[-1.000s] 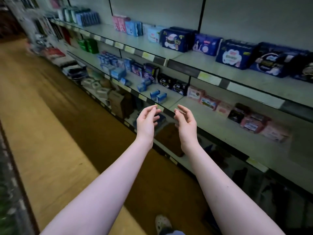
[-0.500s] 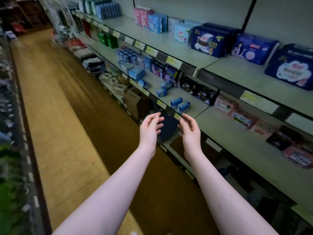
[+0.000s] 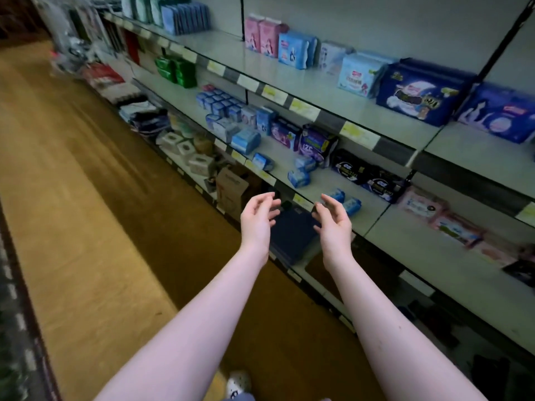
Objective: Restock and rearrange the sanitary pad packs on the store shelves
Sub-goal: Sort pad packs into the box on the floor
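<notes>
Two loose, empty grips: the left hand (image 3: 257, 218) and right hand (image 3: 333, 224) hover, palms facing, just before the middle shelf (image 3: 321, 183), near small blue pad packs (image 3: 346, 200) on it.

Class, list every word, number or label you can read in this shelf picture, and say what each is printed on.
"12": on the purple pack, middle shelf; the next character is unclear.
Large digits on the navy pack, top shelf: too blurred to read.
Print on the yellow price labels along the shelf edges: too small to read.
Other pack brands: blurred, unreadable.
</notes>
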Action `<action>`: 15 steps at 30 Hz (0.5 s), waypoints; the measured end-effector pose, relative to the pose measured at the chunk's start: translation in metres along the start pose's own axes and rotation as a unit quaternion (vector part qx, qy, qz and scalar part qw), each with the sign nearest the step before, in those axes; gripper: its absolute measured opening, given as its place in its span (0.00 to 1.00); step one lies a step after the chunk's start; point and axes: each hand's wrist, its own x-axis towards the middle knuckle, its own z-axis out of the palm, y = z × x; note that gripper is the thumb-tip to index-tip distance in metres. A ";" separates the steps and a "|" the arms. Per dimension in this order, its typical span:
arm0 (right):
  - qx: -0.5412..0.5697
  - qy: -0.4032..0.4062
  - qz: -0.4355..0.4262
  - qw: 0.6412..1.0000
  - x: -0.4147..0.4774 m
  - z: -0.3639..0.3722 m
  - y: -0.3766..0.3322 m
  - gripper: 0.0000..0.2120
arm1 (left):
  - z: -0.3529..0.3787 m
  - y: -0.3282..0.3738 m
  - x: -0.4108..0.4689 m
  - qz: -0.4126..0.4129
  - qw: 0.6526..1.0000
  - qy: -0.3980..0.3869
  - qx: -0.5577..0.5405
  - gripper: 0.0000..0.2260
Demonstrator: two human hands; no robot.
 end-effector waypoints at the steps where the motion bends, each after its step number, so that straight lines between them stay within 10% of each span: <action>1: 0.001 0.012 -0.001 1.000 0.003 0.006 -0.001 0.10 | -0.003 0.000 0.008 0.001 1.000 -0.003 0.004 0.09; 15: 0.028 0.187 0.073 0.979 0.088 0.041 0.024 0.09 | 0.015 -0.006 0.123 -0.053 0.990 -0.120 0.045 0.09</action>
